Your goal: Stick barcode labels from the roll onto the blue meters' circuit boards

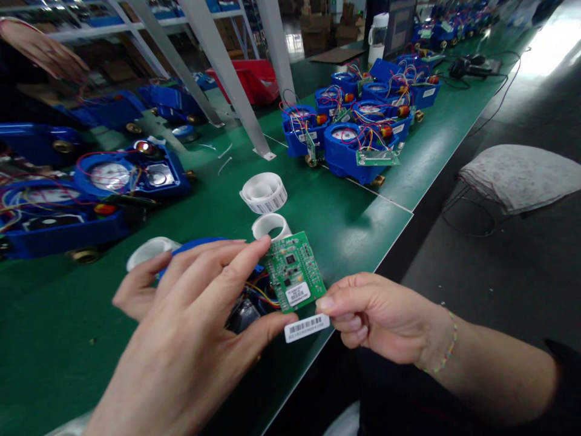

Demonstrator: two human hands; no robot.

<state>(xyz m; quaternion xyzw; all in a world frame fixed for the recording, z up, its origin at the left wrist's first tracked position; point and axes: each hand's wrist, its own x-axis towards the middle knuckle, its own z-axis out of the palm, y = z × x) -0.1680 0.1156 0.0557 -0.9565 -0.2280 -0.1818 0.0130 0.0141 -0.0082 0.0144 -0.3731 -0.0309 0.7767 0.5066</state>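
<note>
Between thumb and fingertips my left hand (195, 321) grips a green circuit board (297, 263) by its left edge. The board carries dark chips and a small white printed sticker (297, 295). My right hand (381, 312) pinches the end of a white barcode label (307, 328), which hangs just below the board's lower edge. Under my left hand, partly hidden, sits a blue meter housing (200, 243) with coloured wires (265, 289). Just beyond the board stand a small white label roll (271, 225) and a larger barcode roll (263, 192).
Several blue meters with wires (358, 151) stand grouped farther along the green table (340, 212); more (131, 172) lie at left. Metal posts (227, 79) rise mid-table. A red bin (254, 82), a bottle (378, 37), a scanner (472, 65) and a covered stool (521, 175) are around. Another person's hand (49, 51) is at upper left.
</note>
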